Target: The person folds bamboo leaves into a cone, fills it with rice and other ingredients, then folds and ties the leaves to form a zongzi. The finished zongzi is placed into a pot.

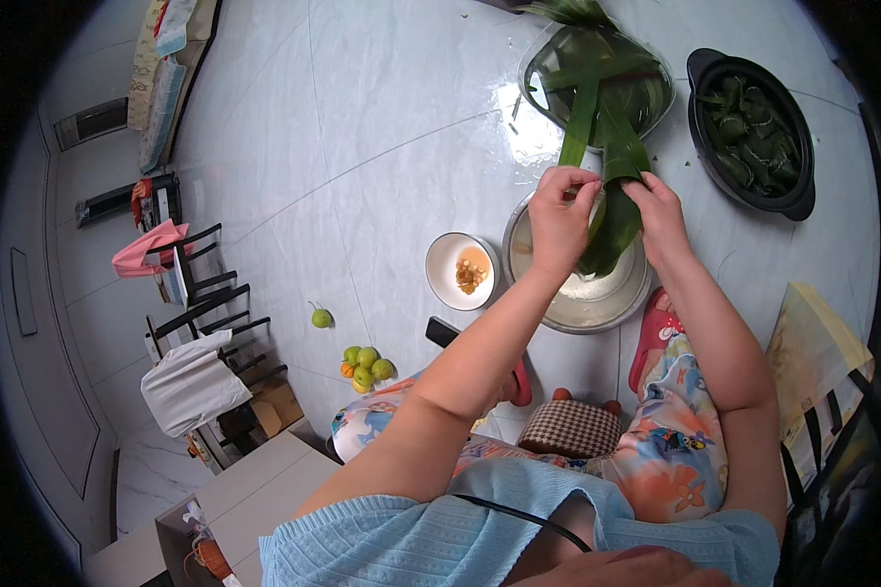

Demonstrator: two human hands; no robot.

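Long green leaves (617,227) are gathered and folded over a metal basin (609,321) that holds white grains (589,287), probably rice. My right hand (657,216) grips the folded leaves from the right side. On the left, my left hand (562,220) pinches at the edge of the leaves with thumb and forefinger together; what lies inside its palm is hidden. Beyond my hands, a clear container (534,55) holds more long leaves in water, and some hang over its near rim. A white bowl (440,273) with brownish pieces in liquid stands left of the basin.
A black pot (799,158) with tied leaf parcels (756,143) stands at the right. A phone (440,332) lies near the bowl. Several green fruits (367,357) sit on the tiled floor (382,147). A checkered stool (573,428) is between my legs. Chairs (198,315) stand at the left.
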